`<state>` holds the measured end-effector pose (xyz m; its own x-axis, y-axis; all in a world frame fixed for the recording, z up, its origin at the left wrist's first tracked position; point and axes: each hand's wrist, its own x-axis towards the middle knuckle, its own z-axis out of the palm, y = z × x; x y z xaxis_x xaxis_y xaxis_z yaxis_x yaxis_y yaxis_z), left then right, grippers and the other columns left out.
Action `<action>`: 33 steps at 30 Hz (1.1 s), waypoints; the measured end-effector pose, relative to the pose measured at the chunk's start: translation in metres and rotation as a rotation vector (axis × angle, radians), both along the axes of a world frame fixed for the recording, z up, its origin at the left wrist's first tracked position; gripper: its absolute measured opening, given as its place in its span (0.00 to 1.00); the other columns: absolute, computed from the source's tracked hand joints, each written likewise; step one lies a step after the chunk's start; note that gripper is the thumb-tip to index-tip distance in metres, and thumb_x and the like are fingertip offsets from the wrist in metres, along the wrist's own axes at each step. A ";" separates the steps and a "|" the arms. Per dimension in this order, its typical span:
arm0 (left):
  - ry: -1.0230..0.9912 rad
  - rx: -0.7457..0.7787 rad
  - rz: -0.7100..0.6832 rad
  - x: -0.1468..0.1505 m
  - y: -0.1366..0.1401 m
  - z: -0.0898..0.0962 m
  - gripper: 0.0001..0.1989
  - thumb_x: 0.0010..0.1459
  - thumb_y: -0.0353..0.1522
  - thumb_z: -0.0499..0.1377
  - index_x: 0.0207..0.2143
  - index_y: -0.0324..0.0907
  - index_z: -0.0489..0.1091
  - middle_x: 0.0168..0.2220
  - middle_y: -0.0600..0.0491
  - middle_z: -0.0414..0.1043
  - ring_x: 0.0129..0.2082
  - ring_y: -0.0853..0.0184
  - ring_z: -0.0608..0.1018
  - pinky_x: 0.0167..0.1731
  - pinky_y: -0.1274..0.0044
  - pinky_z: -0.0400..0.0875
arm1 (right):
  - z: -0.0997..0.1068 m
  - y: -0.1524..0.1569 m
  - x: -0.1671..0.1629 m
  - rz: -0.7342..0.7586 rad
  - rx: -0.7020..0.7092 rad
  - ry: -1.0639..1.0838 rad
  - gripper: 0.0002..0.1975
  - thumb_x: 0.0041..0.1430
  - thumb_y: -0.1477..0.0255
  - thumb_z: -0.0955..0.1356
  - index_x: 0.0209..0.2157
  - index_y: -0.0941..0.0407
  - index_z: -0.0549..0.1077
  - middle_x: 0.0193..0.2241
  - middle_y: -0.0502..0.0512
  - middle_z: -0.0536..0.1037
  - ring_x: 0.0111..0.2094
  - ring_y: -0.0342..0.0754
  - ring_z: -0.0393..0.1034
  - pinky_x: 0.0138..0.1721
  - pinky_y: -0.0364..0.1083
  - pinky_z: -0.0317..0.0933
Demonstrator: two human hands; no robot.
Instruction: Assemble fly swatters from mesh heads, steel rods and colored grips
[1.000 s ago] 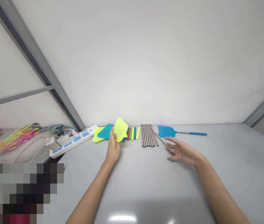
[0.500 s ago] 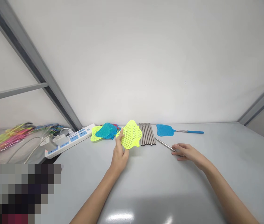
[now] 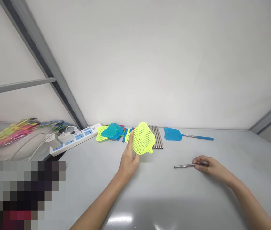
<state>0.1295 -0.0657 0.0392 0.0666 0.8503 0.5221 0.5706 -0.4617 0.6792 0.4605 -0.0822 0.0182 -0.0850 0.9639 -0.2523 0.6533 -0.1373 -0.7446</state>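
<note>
My left hand (image 3: 128, 163) grips a yellow fly swatter head (image 3: 143, 140), perforated and tilted, with its short socket pointing down to the right. In my right hand (image 3: 206, 164) is a slim metal rod (image 3: 184, 166), pinched at its right part and pointing left. Behind the yellow head lie several metal rods (image 3: 159, 137) side by side, partly hidden. Left of it is a pile of swatter heads, with a blue head (image 3: 112, 131) over a yellow one (image 3: 101, 134). A blue fly swatter (image 3: 173, 134) with a metal shaft and blue handle (image 3: 204, 138) lies near the wall.
A white power strip (image 3: 74, 143) with plugs and cables runs along the table's left side. Beyond it, plastic bags (image 3: 15, 134) hold colourful pieces. The grey table (image 3: 164, 191) meets a white wall at the back.
My right hand has drawn the metal rod to the right and nearer, turning it almost level. The yellow swatter head has shifted slightly right in the view, while my view has also turned a little.
</note>
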 end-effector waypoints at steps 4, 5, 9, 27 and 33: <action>-0.002 0.000 0.002 0.001 -0.002 0.001 0.34 0.49 0.23 0.45 0.58 0.45 0.38 0.59 0.55 0.44 0.57 0.67 0.51 0.53 0.74 0.50 | 0.000 -0.001 -0.002 0.009 0.006 0.039 0.12 0.50 0.61 0.62 0.28 0.56 0.67 0.21 0.49 0.66 0.21 0.41 0.55 0.23 0.41 0.52; 0.000 -0.001 0.003 0.002 -0.002 0.001 0.33 0.49 0.23 0.45 0.58 0.45 0.39 0.58 0.54 0.45 0.57 0.67 0.52 0.53 0.74 0.50 | 0.000 -0.001 -0.004 0.007 -0.021 0.083 0.14 0.51 0.59 0.61 0.27 0.57 0.66 0.17 0.48 0.63 0.18 0.40 0.52 0.21 0.41 0.50; -0.002 -0.023 0.023 0.002 -0.003 0.001 0.33 0.49 0.22 0.45 0.58 0.45 0.40 0.58 0.54 0.47 0.56 0.67 0.53 0.53 0.74 0.51 | 0.008 0.000 -0.024 -0.081 -0.106 0.455 0.18 0.55 0.57 0.56 0.25 0.57 0.61 0.14 0.44 0.55 0.14 0.36 0.45 0.16 0.39 0.43; -0.138 -0.291 -0.538 0.004 -0.009 0.007 0.32 0.47 0.24 0.51 0.55 0.46 0.48 0.56 0.50 0.53 0.54 0.61 0.58 0.49 0.70 0.56 | 0.022 0.013 -0.144 -0.061 -0.291 1.127 0.11 0.47 0.66 0.67 0.28 0.58 0.63 0.19 0.43 0.54 0.14 0.32 0.37 0.10 0.33 0.39; -0.650 -0.609 -0.692 0.000 -0.002 0.008 0.25 0.51 0.31 0.53 0.52 0.40 0.53 0.47 0.43 0.66 0.47 0.58 0.67 0.45 0.67 0.59 | 0.016 0.011 -0.143 -0.168 -0.229 1.223 0.10 0.47 0.67 0.68 0.28 0.57 0.63 0.20 0.43 0.57 0.14 0.32 0.38 0.10 0.33 0.39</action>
<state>0.1292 -0.0679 0.0473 0.4891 0.8608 0.1403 -0.2233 -0.0319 0.9742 0.3176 -0.0708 0.0345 -0.2619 0.9300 -0.2579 -0.4852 -0.3579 -0.7978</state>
